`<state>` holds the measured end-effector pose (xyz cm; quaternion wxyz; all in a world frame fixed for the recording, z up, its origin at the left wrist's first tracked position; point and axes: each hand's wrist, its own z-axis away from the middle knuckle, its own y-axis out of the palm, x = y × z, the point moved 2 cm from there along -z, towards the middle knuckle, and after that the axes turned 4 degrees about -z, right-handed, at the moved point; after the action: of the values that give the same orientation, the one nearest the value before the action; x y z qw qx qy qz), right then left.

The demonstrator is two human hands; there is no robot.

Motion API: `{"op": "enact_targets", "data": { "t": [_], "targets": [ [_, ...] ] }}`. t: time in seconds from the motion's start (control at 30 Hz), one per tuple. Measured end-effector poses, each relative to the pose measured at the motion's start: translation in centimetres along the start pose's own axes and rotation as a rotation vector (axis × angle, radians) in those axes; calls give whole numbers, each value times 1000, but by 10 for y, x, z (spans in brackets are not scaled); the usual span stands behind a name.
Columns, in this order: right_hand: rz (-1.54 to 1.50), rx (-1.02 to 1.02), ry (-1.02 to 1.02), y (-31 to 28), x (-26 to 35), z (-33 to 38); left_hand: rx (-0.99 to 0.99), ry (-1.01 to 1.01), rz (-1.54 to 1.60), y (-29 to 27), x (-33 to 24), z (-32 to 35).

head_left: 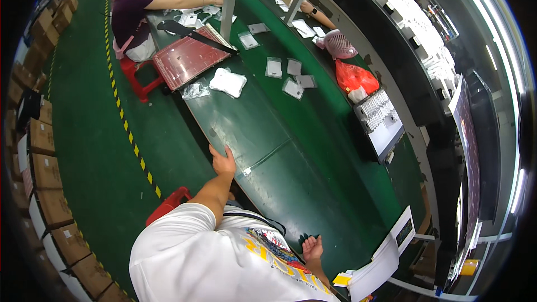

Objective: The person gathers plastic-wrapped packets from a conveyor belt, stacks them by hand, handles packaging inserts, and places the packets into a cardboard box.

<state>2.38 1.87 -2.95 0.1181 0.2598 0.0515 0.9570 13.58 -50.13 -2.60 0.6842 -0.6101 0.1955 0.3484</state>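
Observation:
My left hand (224, 163) rests at the near edge of the long green worktable (263, 184), thumb and fingers apart, holding nothing. Farther right along that edge, my right hand (312, 248) lies on the tabletop with its fingers curled in and nothing visible in them. Beyond my left hand are a white plastic-wrapped bundle (228, 83) and a crumpled clear bag (195, 90). A red cutting board with a paper-trimmer arm (187, 59) stands past them. Several small clear packets with white cards (293, 87) lie on the green belt beside the table.
A co-worker in a dark top (127, 8) sits at the far left, reaching over packets. Across the belt are a red plastic bag (356, 78), a pink fan (339, 45) and a tray of white pieces (377, 113). A red stool (168, 204) stands beside me; cartons (47, 170) line the left.

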Motion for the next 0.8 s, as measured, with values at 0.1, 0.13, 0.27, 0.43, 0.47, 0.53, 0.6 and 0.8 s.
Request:
{"op": "enact_targets", "data": {
  "t": [0.1, 0.13, 0.27, 0.43, 0.47, 0.53, 0.6, 0.8],
  "targets": [
    [8, -16, -4, -1, -1, 1, -10, 11, 7, -1, -2, 0],
    [16, -22, -5, -1, -1, 1, -4, 14, 4, -1, -1, 0],
    [42, -61, -12, -3, -2, -1, -10, -1, 4, -3, 0, -1],
    [51, -104, -8, -3, -1, 3, 110, -90, 6, 3, 6, -4],
    [52, -99, 0, 1, -2, 1, 73, -49, 69, 6, 14, -13],
    [51, -114, 1, 2, 1, 1, 56, -14, 129, 12, 14, -26],
    [31, -173, -58, 8, 3, 8, 68, -291, 124, 19, 5, -51],
    [595, -475, -244, 60, 7, 0, -126, -452, 58, 10, -12, -142]
  ]
}}
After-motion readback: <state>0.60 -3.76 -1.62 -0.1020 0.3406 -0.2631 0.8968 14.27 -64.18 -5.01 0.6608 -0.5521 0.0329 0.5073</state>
